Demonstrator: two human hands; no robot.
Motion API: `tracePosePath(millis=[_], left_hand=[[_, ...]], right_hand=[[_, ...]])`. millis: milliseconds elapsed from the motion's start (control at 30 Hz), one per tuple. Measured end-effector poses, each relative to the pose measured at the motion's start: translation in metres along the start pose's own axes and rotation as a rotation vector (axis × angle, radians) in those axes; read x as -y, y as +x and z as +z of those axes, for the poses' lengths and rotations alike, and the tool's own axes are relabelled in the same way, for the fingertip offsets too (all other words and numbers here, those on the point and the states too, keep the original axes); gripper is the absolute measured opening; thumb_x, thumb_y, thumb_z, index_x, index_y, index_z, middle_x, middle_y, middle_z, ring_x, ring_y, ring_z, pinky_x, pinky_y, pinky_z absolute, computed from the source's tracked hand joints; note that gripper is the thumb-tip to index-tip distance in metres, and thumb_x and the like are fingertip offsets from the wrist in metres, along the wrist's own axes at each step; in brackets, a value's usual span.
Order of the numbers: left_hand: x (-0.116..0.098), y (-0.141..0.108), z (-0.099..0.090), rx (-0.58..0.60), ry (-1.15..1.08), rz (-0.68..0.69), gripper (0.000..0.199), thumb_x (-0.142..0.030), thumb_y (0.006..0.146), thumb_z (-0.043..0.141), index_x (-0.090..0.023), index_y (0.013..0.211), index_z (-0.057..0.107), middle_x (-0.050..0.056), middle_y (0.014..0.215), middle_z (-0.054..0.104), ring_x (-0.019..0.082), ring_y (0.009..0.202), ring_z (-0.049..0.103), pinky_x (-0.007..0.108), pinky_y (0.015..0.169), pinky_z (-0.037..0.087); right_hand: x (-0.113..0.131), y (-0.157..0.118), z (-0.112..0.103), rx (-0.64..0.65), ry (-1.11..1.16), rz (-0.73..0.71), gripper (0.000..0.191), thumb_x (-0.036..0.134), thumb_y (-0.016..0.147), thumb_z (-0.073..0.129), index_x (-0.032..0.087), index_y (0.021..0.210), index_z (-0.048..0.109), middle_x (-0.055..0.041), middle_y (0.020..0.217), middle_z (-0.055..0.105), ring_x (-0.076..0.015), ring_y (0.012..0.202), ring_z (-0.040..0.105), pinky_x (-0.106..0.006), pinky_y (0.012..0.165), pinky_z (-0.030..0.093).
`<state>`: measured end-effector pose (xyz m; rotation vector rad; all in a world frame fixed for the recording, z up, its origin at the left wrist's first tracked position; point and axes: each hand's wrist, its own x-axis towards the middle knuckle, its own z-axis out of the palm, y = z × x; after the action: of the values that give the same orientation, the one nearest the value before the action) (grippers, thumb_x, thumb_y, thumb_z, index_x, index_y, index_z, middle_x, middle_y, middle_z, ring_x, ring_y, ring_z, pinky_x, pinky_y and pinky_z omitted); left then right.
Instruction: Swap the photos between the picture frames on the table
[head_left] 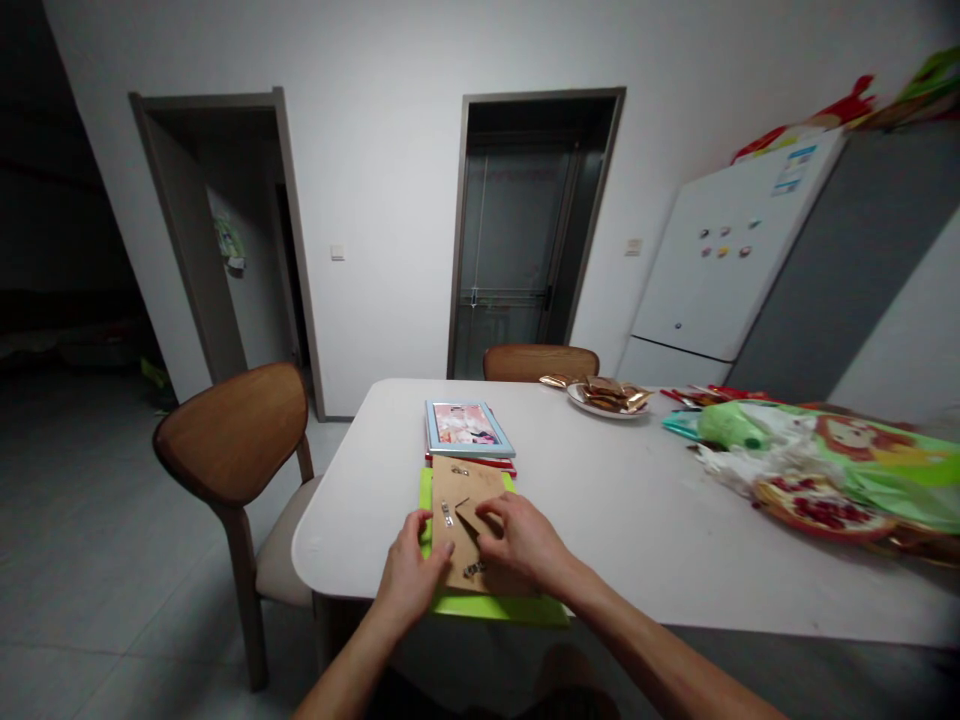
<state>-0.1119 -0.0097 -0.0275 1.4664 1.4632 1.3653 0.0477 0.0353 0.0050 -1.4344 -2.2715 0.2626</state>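
A brown picture-frame backing board [459,478] with small metal clips lies over a lime-green photo frame [499,607] at the table's near edge. My left hand [411,572] grips the left side of the frame and board, its thumb on the board and its fingers at the edge. With thumb and fingers closed, my right hand [521,540] holds the flap-like stand [470,517] of the backing board, which is tilted up from it. Just beyond lies a light-blue photo frame [471,425] with a pink picture, on top of a red-edged one [508,465].
On the white table [600,500] are a plate of wrapped packets [609,397], a cut pomegranate [821,505] and green plastic bags [889,460] at the right. Wooden chairs stand at the left [240,435] and far side [540,361]. A fridge [705,255] stands behind.
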Motion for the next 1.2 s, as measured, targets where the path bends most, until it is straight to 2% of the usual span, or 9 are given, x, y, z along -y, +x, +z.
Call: tracePosePath(millis=[100,200,367,533,700,833,967,1100,1200], left_hand=[[-0.001,0.011,-0.003,-0.029,-0.114,-0.037,0.031,-0.026,0.073,0.051,-0.018,0.102,0.042,0.002,0.079,0.064,0.017,0.074,0.062,0.029,0.066,0.049],[0.001,0.017,-0.018,-0.081,-0.204,-0.089,0.032,-0.026,0.075,0.049,-0.018,0.104,0.039,-0.001,0.067,0.063,0.015,0.058,0.062,0.024,0.053,0.049],[0.018,0.021,-0.073,-0.197,-0.208,-0.191,0.030,-0.017,0.072,0.049,-0.018,0.101,0.040,-0.002,0.063,0.062,0.013,0.052,0.061,0.020,0.047,0.046],[0.039,0.022,-0.108,-0.244,-0.075,-0.272,0.028,-0.011,0.071,0.049,-0.017,0.098,0.043,-0.002,0.062,0.062,0.012,0.050,0.060,0.020,0.047,0.044],[0.042,0.026,-0.115,-0.222,0.177,-0.272,0.024,-0.015,0.068,0.052,-0.018,0.091,0.048,-0.004,0.057,0.060,0.016,0.055,0.061,0.022,0.050,0.044],[0.038,0.024,-0.120,-0.251,0.415,-0.206,0.027,-0.019,0.064,0.057,-0.019,0.090,0.051,0.001,0.071,0.061,0.024,0.078,0.060,0.034,0.072,0.043],[0.022,0.013,-0.098,-0.206,0.511,-0.069,0.031,-0.019,0.066,0.053,-0.016,0.097,0.050,0.010,0.102,0.056,0.026,0.102,0.049,0.040,0.089,0.033],[-0.011,-0.011,-0.036,-0.029,0.476,0.110,0.036,-0.018,0.067,0.054,-0.019,0.104,0.049,0.005,0.109,0.054,0.019,0.106,0.047,0.034,0.093,0.034],[-0.032,-0.028,0.014,0.162,0.416,0.318,0.046,-0.020,0.065,0.059,-0.018,0.110,0.046,0.010,0.121,0.047,0.023,0.113,0.040,0.041,0.096,0.032]], right_hand=[[0.017,-0.001,-0.006,-0.024,0.057,-0.065,0.026,0.025,0.066,0.054,0.020,0.090,0.063,-0.0053,0.085,0.057,-0.0168,0.082,0.050,-0.025,0.072,0.038],[0.022,-0.002,-0.007,-0.027,0.147,-0.115,0.029,0.031,0.070,0.052,0.019,0.095,0.060,-0.0059,0.090,0.058,-0.0165,0.084,0.051,-0.025,0.074,0.039],[-0.022,-0.006,0.000,-0.037,0.019,0.082,0.034,0.029,0.074,0.048,0.014,0.103,0.056,-0.0098,0.096,0.058,-0.0180,0.086,0.053,-0.028,0.077,0.037],[-0.061,-0.014,0.010,0.023,-0.139,0.272,0.043,0.033,0.072,0.047,0.014,0.110,0.050,-0.0121,0.092,0.059,-0.0212,0.079,0.055,-0.029,0.067,0.037],[-0.059,-0.012,0.015,0.039,-0.124,0.300,0.040,0.024,0.069,0.046,0.013,0.107,0.050,-0.0117,0.088,0.062,-0.0205,0.078,0.057,-0.026,0.064,0.036],[-0.061,-0.009,0.012,0.029,-0.098,0.336,0.042,0.019,0.065,0.045,0.010,0.105,0.052,-0.0128,0.087,0.062,-0.0214,0.078,0.057,-0.027,0.066,0.037],[-0.060,-0.014,-0.001,-0.001,0.303,0.477,0.060,0.016,0.062,0.042,0.010,0.122,0.037,-0.0085,0.079,0.063,-0.0181,0.065,0.058,-0.027,0.060,0.040],[-0.042,-0.023,-0.021,0.061,0.963,0.571,0.072,0.014,0.063,0.037,0.017,0.132,0.015,-0.0036,0.073,0.063,-0.0144,0.048,0.055,-0.025,0.047,0.041],[-0.026,-0.026,-0.032,0.037,1.180,0.543,0.078,0.014,0.061,0.042,0.021,0.132,0.010,-0.0007,0.069,0.061,-0.0138,0.047,0.054,-0.025,0.046,0.041]])
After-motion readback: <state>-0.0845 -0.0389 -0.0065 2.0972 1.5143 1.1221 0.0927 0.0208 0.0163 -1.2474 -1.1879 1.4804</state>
